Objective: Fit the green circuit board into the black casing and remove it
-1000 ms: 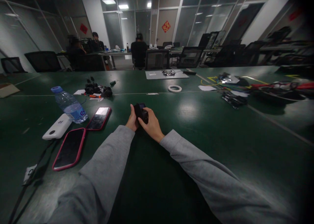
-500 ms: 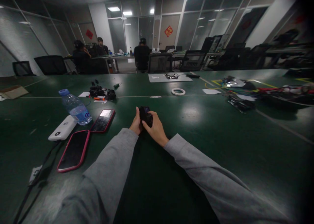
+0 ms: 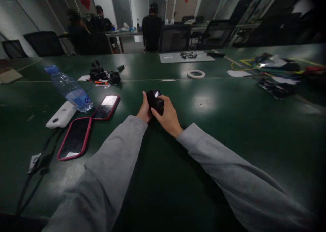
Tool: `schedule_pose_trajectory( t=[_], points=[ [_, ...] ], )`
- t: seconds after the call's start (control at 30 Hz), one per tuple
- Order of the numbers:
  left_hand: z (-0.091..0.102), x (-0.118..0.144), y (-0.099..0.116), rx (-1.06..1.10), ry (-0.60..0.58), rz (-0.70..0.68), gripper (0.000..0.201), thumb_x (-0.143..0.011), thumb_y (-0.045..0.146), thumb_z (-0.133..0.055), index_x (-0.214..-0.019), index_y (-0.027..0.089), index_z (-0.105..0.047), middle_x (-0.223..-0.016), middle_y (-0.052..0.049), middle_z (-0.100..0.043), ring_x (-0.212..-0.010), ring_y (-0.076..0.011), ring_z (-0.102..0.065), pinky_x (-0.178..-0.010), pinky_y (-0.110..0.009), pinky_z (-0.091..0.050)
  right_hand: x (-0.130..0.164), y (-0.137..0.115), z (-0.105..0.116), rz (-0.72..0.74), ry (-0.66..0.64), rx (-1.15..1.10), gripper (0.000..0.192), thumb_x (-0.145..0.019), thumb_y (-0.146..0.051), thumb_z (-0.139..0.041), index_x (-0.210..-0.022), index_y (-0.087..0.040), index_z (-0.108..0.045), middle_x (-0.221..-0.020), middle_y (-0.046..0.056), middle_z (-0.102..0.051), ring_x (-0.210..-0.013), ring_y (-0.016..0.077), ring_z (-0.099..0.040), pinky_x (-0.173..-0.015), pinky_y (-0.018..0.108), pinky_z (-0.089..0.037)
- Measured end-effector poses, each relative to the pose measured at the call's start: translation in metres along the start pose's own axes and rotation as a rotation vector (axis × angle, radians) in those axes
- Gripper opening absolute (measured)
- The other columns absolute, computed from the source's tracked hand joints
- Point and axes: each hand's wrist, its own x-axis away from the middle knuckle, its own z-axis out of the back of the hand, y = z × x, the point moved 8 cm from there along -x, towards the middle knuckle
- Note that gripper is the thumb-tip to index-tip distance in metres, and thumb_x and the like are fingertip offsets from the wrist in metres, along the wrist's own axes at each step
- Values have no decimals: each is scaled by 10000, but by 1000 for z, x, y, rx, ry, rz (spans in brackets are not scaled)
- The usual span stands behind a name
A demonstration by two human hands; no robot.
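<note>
Bottle, power bank and two phones lie left on the table. Left hand and right hand stay clamped on the black device, mid-table. Only the view has dipped; grip unchanged.

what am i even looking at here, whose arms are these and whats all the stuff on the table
This one picture comes from a camera worn on a person's head, looking forward and down, so the grey-sleeved arms are the wearer's own. The left hand and right hand together hold a small black device above a green table. To the left lie a water bottle, a white power bank and two phones in red cases. Farther off sits a roll of tape. Other people sit at desks behind.
</note>
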Motion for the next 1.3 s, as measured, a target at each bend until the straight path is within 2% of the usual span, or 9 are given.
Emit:
schedule_pose_trajectory(
  t=[0.1,0.23,0.43,0.7,1.1,1.3],
  points=[
    [-3,1,3,-8,-46,-33,826,-872,750,-243,-1282,128,-601,-1085,-165,-690,-1113,-310,-624,-934,-437,-528,-1,-3,3,14,6,21,458,-883,-369,-571,-1287,-241,-394,-1284,95,-477,-1191,262,-513,-1002,461,-491],
    [-6,4,1,6,-64,-2,892,-853,778,-205,-1277,101,-603,-1080,-182,-694,-1089,-291,-640,-956,-411,-519,0,-3,2,2,-17,44,487,-882,-382,-573,-1304,-227,-384,-1311,112,-473,-1195,266,-528,-980,461,-509],
    [-5,5,2,-25,-27,-1,855,-848,780,-219,-1285,158,-611,-1092,-177,-698,-1074,-315,-647,-899,-461,-546,2,-2,1,7,-5,58,516,-889,-401,-561,-1327,-218,-358,-1328,119,-463,-1200,265,-531,-938,459,-535],
    [-4,-1,1,-19,-101,-22,903,-807,822,-256,-1226,119,-638,-1102,-181,-695,-1088,-292,-648,-952,-413,-527,1,-4,1,14,-19,106,489,-917,-397,-534,-1344,-226,-368,-1258,115,-480,-1149,274,-557,-915,484,-539],
    [-4,1,2,-4,-102,-30,861,-844,786,-206,-1220,151,-649,-1093,-175,-694,-1089,-314,-643,-915,-470,-542,1,-6,4,-5,-18,90,489,-908,-384,-549,-1336,-221,-379,-1240,113,-486,-1136,259,-561,-909,459,-543],
    [-5,0,2,-5,-105,-26,890,-845,784,-230,-1230,85,-625,-1166,-201,-664,-1113,-297,-634,-949,-423,-530,1,-3,3,17,18,76,476,-894,-373,-563,-1303,-206,-386,-1262,110,-489,-1159,247,-552,-923,433,-541]
  ],
)
